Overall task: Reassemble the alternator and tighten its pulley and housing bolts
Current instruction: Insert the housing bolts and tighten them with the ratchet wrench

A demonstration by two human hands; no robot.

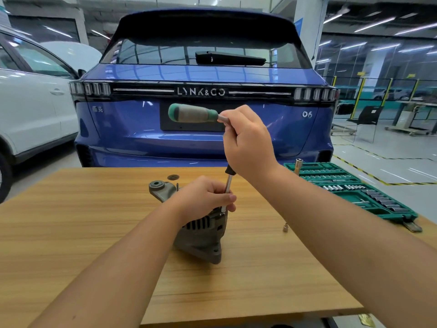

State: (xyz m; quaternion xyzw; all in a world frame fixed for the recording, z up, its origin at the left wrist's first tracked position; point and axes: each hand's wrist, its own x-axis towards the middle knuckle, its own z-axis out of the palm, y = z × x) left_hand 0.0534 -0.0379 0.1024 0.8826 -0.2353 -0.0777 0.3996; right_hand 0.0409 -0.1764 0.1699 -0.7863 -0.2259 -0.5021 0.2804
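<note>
I note a blue Lynk & Co 06 (pixel 203 91) parked tail-on beyond the bench, with a white car (pixel 28 102) to its left. Before them stands the wooden worktable (pixel 71 233), and on its far right corner lies an open green socket set case (pixel 350 188), its sockets in rows.

The alternator (pixel 201 235) sits near the middle of the table, resting on its side with the vented housing toward me and a mounting ear (pixel 159 189) raised at the back. A loose socket (pixel 285 227) stands just to its right, and a small dark disc (pixel 173 177) lies behind it.

My left hand (pixel 205 197) rests on top of the alternator, fingers curled round the lower end of the extension bar (pixel 228 183) where it meets the housing. My right hand (pixel 248 143) grips the ratchet head above; the green-handled ratchet (pixel 192 113) points left, level with the table.

I judge the step in hand to be tightening a housing bolt; the bolt itself is hidden under my left fingers, so I cannot tell how far it is seated. The next move calls for keeping the bar upright on the bolt head while swinging the handle, with the left hand steadying the body against rolling.
</note>
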